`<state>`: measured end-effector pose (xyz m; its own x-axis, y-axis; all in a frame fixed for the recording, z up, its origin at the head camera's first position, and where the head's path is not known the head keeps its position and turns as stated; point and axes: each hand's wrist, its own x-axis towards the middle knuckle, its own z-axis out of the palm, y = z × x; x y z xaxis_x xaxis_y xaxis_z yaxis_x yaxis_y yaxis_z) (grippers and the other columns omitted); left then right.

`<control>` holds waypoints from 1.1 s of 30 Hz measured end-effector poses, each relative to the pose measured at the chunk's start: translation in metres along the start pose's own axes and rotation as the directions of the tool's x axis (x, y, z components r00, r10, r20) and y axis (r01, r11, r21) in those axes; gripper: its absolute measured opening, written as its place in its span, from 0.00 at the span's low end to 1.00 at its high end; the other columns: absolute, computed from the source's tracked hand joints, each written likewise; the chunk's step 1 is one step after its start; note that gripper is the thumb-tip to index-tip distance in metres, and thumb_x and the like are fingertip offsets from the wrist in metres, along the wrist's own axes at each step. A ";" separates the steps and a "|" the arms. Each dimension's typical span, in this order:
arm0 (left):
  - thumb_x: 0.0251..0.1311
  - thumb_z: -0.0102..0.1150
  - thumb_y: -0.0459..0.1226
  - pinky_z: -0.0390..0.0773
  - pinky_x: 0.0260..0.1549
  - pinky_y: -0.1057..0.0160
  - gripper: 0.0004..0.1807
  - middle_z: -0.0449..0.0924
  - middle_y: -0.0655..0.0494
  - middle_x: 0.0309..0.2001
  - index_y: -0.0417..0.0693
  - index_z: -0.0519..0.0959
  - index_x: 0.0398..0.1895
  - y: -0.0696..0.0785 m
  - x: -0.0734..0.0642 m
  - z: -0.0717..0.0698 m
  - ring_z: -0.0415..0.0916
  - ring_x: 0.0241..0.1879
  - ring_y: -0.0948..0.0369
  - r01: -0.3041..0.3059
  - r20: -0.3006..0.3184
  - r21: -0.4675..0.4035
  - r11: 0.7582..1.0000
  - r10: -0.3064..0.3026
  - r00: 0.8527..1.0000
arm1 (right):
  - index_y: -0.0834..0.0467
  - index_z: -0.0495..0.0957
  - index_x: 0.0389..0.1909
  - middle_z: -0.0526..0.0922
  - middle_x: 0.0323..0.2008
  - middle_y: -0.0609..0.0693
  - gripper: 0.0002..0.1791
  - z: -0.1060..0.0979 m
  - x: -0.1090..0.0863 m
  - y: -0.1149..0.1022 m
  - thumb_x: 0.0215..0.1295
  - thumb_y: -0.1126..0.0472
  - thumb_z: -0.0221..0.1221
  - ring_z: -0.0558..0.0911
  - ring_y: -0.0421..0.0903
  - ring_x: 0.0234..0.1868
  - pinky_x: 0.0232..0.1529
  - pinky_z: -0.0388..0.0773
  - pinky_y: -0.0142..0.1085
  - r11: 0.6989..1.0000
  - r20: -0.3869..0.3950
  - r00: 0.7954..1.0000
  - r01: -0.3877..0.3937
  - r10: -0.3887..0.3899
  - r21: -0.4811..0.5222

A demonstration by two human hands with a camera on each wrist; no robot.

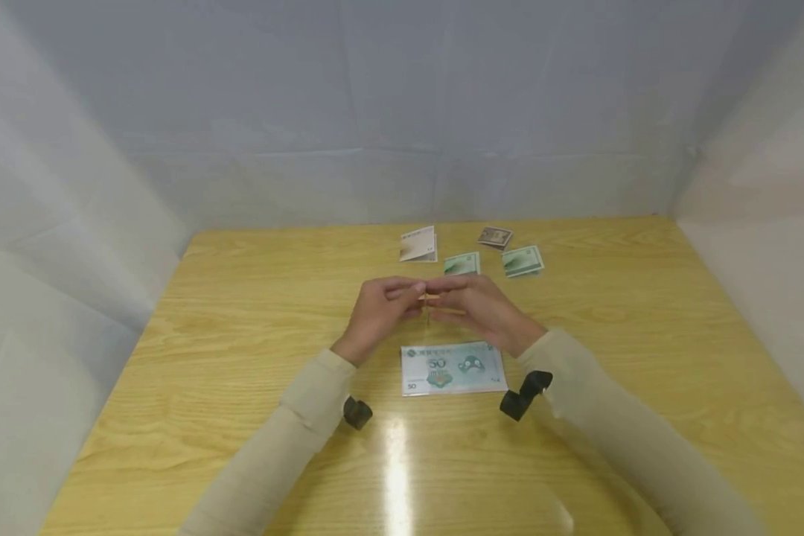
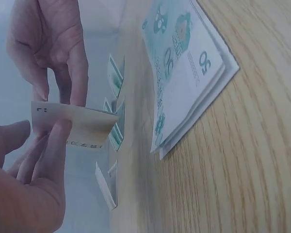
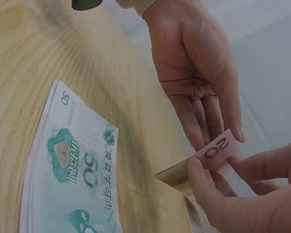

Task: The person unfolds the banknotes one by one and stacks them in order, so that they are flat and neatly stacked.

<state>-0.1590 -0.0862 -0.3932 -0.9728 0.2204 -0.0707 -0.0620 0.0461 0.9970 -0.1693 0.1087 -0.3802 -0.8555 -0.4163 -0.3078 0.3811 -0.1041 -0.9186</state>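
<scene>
Both hands meet over the middle of the table around a small folded play banknote (image 3: 216, 151), tan and pinkish with "20" printed on it. In the head view the note is nearly edge-on and mostly hidden by fingers. My left hand (image 1: 378, 309) pinches it from the left, its fingers along the folded face in the left wrist view. From the other side my right hand (image 1: 482, 305) pinches it between thumb and fingers. Below and nearer the body lies a flat stack of green-printed "50" play notes (image 1: 452, 370), its layered edges visible in the left wrist view.
Folded notes stand tent-like beyond the hands: a beige one (image 1: 418, 244), a brown one (image 1: 495, 237), and two green ones, the nearer (image 1: 461, 263) partly behind the right hand and the other (image 1: 522, 260) farther right. Pale sheeting (image 1: 402, 112) encloses the wooden table (image 1: 254, 298).
</scene>
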 end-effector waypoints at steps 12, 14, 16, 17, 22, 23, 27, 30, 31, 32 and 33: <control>0.65 0.67 0.36 0.85 0.49 0.59 0.16 0.86 0.42 0.48 0.34 0.82 0.52 -0.001 -0.006 -0.001 0.86 0.47 0.52 0.045 0.005 -0.169 0.985 -0.045 0.999 | 0.67 0.78 0.61 0.77 0.62 0.59 0.17 0.000 -0.012 0.000 0.73 0.72 0.55 0.78 0.55 0.62 0.66 0.75 0.49 0.997 -0.001 1.000 0.018 -0.019 -0.079; 0.65 0.67 0.34 0.85 0.49 0.59 0.15 0.86 0.42 0.48 0.34 0.83 0.51 -0.002 -0.007 -0.001 0.86 0.47 0.52 0.058 0.007 -0.181 0.982 -0.058 0.998 | 0.67 0.78 0.60 0.78 0.62 0.60 0.17 0.001 -0.014 0.000 0.73 0.72 0.55 0.79 0.55 0.62 0.65 0.75 0.49 0.995 -0.003 1.000 0.020 -0.020 -0.094; 0.64 0.68 0.33 0.85 0.49 0.59 0.15 0.87 0.41 0.47 0.34 0.83 0.51 -0.002 -0.007 0.000 0.87 0.46 0.52 0.078 0.005 -0.193 0.978 -0.079 0.997 | 0.67 0.79 0.59 0.78 0.61 0.59 0.16 0.001 -0.017 -0.001 0.72 0.71 0.57 0.79 0.55 0.61 0.65 0.76 0.48 0.993 -0.001 1.000 0.025 -0.025 -0.113; 0.64 0.68 0.33 0.85 0.49 0.59 0.14 0.87 0.41 0.46 0.34 0.83 0.51 -0.002 -0.008 0.000 0.87 0.45 0.53 0.087 0.004 -0.193 0.977 -0.088 0.996 | 0.67 0.79 0.59 0.77 0.61 0.59 0.16 0.001 -0.019 0.000 0.72 0.70 0.58 0.80 0.55 0.60 0.64 0.77 0.47 0.992 0.002 1.000 0.030 -0.030 -0.120; 0.64 0.68 0.32 0.84 0.51 0.56 0.14 0.87 0.42 0.46 0.35 0.84 0.51 -0.001 -0.012 0.002 0.87 0.45 0.53 0.112 0.020 -0.176 0.978 -0.110 0.994 | 0.65 0.80 0.57 0.79 0.59 0.58 0.17 0.001 -0.024 0.000 0.68 0.67 0.65 0.82 0.54 0.57 0.60 0.80 0.43 0.991 -0.030 0.999 0.021 -0.025 -0.134; 0.64 0.68 0.32 0.84 0.52 0.55 0.14 0.87 0.43 0.46 0.36 0.84 0.51 -0.001 -0.013 0.003 0.87 0.45 0.53 0.117 0.028 -0.171 0.978 -0.114 0.993 | 0.65 0.80 0.56 0.80 0.59 0.58 0.18 0.001 -0.024 0.000 0.67 0.65 0.66 0.83 0.54 0.57 0.59 0.81 0.42 0.990 -0.041 0.999 0.016 -0.021 -0.139; 0.63 0.68 0.32 0.83 0.53 0.55 0.14 0.87 0.44 0.48 0.37 0.84 0.52 0.000 -0.017 0.005 0.86 0.47 0.53 0.140 0.065 -0.164 0.976 -0.131 0.989 | 0.64 0.81 0.55 0.82 0.56 0.58 0.20 0.001 -0.025 0.003 0.64 0.61 0.70 0.84 0.53 0.55 0.56 0.83 0.41 0.986 -0.087 0.996 -0.005 -0.010 -0.167; 0.63 0.68 0.32 0.84 0.51 0.58 0.15 0.87 0.45 0.49 0.37 0.84 0.52 0.000 -0.019 0.007 0.86 0.47 0.53 0.146 0.076 -0.151 0.978 -0.135 0.988 | 0.63 0.81 0.54 0.83 0.54 0.57 0.21 0.000 -0.025 0.004 0.62 0.60 0.72 0.84 0.53 0.54 0.54 0.84 0.41 0.984 -0.121 0.993 -0.022 0.000 -0.175; 0.63 0.68 0.33 0.85 0.50 0.59 0.14 0.87 0.45 0.49 0.38 0.84 0.52 0.000 -0.019 0.007 0.86 0.46 0.54 0.146 0.075 -0.144 0.979 -0.137 0.988 | 0.64 0.81 0.54 0.83 0.54 0.57 0.21 0.000 -0.025 0.004 0.62 0.60 0.72 0.84 0.53 0.54 0.53 0.84 0.41 0.984 -0.127 0.992 -0.024 0.002 -0.177; 0.63 0.68 0.33 0.85 0.49 0.60 0.14 0.87 0.46 0.49 0.38 0.85 0.52 0.000 -0.019 0.007 0.86 0.46 0.54 0.148 0.073 -0.137 0.979 -0.139 0.988 | 0.64 0.81 0.54 0.82 0.55 0.58 0.22 0.000 -0.025 0.004 0.62 0.60 0.72 0.84 0.53 0.54 0.53 0.84 0.41 0.983 -0.132 0.991 -0.028 0.004 -0.181; 0.64 0.68 0.33 0.85 0.48 0.61 0.14 0.87 0.46 0.49 0.38 0.84 0.52 0.000 -0.019 0.008 0.86 0.46 0.54 0.148 0.073 -0.130 0.980 -0.140 0.988 | 0.64 0.80 0.54 0.82 0.55 0.58 0.22 -0.001 -0.025 0.004 0.62 0.60 0.72 0.84 0.53 0.54 0.53 0.84 0.41 0.982 -0.134 0.991 -0.033 0.008 -0.187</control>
<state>-0.1386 -0.0828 -0.3919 -0.9358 0.2821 -0.2113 -0.2339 -0.0486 0.9711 -0.1464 0.1194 -0.3758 -0.8916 -0.2925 -0.3457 0.3372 0.0806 -0.9380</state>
